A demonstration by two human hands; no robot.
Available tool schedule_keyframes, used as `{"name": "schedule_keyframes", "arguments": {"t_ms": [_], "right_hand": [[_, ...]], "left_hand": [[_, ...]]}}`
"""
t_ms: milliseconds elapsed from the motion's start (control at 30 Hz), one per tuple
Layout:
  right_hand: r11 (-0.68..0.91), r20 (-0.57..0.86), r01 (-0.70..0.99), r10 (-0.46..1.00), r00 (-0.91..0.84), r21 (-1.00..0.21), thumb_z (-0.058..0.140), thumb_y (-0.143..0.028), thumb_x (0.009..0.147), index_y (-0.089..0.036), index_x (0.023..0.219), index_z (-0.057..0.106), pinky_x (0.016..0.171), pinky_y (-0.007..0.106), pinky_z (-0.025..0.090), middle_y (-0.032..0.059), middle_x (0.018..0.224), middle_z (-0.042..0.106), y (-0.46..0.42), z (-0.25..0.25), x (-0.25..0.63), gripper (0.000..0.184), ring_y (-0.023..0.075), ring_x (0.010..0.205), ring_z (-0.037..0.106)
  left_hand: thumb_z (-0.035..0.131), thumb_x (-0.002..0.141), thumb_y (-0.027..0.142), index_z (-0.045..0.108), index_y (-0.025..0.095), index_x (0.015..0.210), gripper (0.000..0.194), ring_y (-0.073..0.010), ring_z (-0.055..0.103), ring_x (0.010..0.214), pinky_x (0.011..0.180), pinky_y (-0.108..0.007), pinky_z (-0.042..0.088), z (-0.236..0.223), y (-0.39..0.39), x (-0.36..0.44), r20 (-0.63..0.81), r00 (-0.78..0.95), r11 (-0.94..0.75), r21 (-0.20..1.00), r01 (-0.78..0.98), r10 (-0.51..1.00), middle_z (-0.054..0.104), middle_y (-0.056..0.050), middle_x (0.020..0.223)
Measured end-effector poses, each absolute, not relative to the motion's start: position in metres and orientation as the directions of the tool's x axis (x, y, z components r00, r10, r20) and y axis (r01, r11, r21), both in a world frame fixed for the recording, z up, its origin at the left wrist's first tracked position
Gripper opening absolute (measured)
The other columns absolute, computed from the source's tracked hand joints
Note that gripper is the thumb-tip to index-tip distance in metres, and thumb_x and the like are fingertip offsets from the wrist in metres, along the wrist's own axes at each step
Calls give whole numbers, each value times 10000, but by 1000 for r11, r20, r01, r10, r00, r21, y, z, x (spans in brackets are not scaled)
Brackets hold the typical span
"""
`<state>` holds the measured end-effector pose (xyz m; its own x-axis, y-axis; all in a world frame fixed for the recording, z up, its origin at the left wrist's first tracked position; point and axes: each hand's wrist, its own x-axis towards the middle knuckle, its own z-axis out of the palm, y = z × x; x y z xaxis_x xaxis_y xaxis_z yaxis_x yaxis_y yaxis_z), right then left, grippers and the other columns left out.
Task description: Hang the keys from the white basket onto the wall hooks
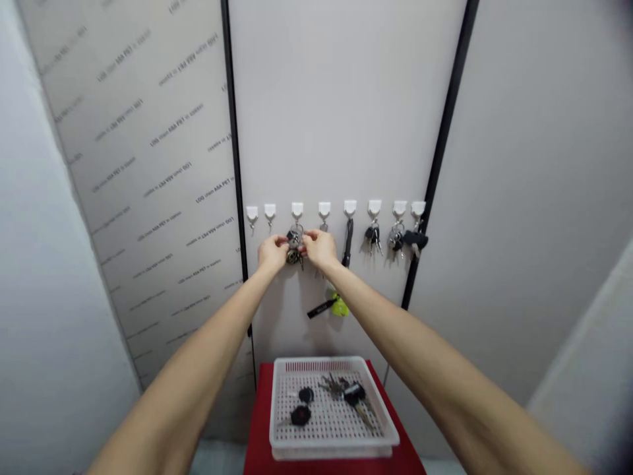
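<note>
A bunch of keys (295,241) hangs by its ring from the third white hook (297,210) from the left. My left hand (273,252) pinches the bunch from its left side, thumb and fingers drawn together. On the other side, the fingertips of my right hand (320,247) close on the same bunch near its ring. Exactly which keys each hand grips is too small to make out. Just behind my right hand, another key ring (324,227) hangs from the fourth hook, partly covered by the hand.
More keys (372,237) and a black strap (349,241) hang to the right; a yellow-green tag (340,305) dangles lower. Two bare hooks (270,212) are at the left. Below, a white plastic basket (333,451) holding several keys (301,415) stands on a red surface (258,422).
</note>
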<state>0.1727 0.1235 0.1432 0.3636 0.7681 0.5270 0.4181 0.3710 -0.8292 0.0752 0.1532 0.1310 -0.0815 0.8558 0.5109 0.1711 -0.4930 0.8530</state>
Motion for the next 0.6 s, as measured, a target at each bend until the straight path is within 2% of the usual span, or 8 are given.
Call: {"name": "schedule_keyframes", "arguments": {"t_ms": [100, 167, 267, 333, 433, 500, 600], "right_hand": [[427, 610, 507, 743, 275, -749, 427, -193, 637, -150, 837, 518, 546, 218, 416, 8, 647, 563, 99, 105, 186, 224, 79, 513, 522], [407, 585, 567, 793, 169, -716, 406, -213, 652, -154, 837, 519, 546, 209, 404, 0, 638, 560, 77, 71, 196, 224, 73, 511, 512], [304, 406, 729, 913, -40, -613, 384, -213, 668, -141, 782, 545, 550, 203, 381, 10, 617, 566, 40, 15, 213, 210, 84, 530, 503], [220, 209, 862, 968, -136, -458, 388, -194, 661, -140, 733, 564, 574, 210, 364, 29, 643, 580, 20, -17, 223, 198, 104, 580, 508], [154, -16, 968, 987, -161, -197, 415, -170, 635, -148, 723, 575, 635, 226, 340, 63, 748, 588, 3, -48, 235, 184, 147, 715, 505], [148, -53, 986, 987, -152, -76, 411, -165, 636, -152, 758, 569, 677, 245, 321, 84, 825, 574, 1, -58, 241, 200, 174, 806, 481], [95, -37, 995, 995, -94, 11, 367, -177, 669, -160, 824, 547, 707, 293, 299, 101, 876, 557, 5, -63, 243, 238, 202, 864, 452]], "left_hand": [[508, 545, 118, 560, 158, 648, 122, -72, 423, 456, 529, -203, 336, 87, 132, 65, 435, -6, -431, 892, 135, 900, 473, 35, 469], [504, 551, 127, 559, 159, 663, 128, -69, 419, 445, 516, -199, 334, 51, 114, 63, 357, 78, -364, 924, 120, 931, 473, 37, 470], [503, 543, 121, 560, 163, 639, 119, -73, 421, 454, 524, -201, 338, -6, 81, 66, 235, 256, -277, 951, 140, 938, 488, 33, 486], [512, 530, 120, 564, 171, 609, 108, -86, 438, 496, 557, -209, 344, -41, 62, 71, 192, 361, -272, 944, 186, 913, 512, 22, 520], [526, 494, 98, 565, 185, 555, 113, -110, 450, 552, 618, -230, 342, -79, 46, 77, 174, 418, -306, 912, 273, 892, 524, 14, 536], [523, 465, 66, 557, 188, 528, 142, -121, 452, 568, 647, -244, 336, -93, 42, 79, 151, 425, -303, 898, 318, 892, 516, 15, 524], [519, 443, 41, 551, 192, 520, 173, -133, 457, 588, 679, -261, 328, -101, 40, 81, 116, 426, -284, 890, 356, 897, 512, 12, 526]]}}
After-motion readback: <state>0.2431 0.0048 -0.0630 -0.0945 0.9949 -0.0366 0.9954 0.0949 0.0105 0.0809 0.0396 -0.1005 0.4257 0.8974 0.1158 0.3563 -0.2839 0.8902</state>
